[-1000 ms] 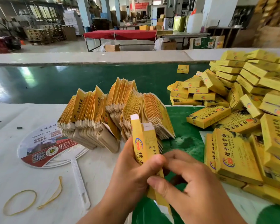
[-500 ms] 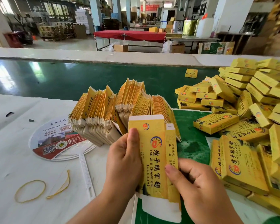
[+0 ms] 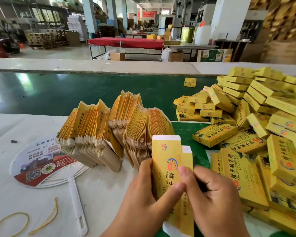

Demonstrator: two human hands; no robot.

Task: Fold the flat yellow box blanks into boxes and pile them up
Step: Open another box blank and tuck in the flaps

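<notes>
Two hands hold one yellow box blank (image 3: 167, 161) upright, low in the middle of the view. The left hand (image 3: 143, 199) grips its left edge, with the fingers curled behind the card and the thumb pressed on the printed front. The right hand (image 3: 214, 199) pinches the right side of the blank, its thumb on the front and the other fingers bent; how the hidden fingers lie behind the card I cannot tell. The blank shows one wide front panel and one narrow side panel, each with a white flap on top.

Just behind the blank stands the supply of flat blanks (image 3: 113, 130), many pieces on edge in about four fanned bundles; the exact number is too dense to count. It rests on the white table (image 3: 10, 189), next to the green belt (image 3: 58, 93).

To the right lies the pile of folded boxes (image 3: 256, 120), several dozen, heaped loosely on each other. One single box (image 3: 190, 82) lies apart on the belt.

On the table at the left are one round hand fan (image 3: 41, 165) with a white handle and two yellow rubber bands (image 3: 10, 223), the second one (image 3: 46, 219) stretched long.
</notes>
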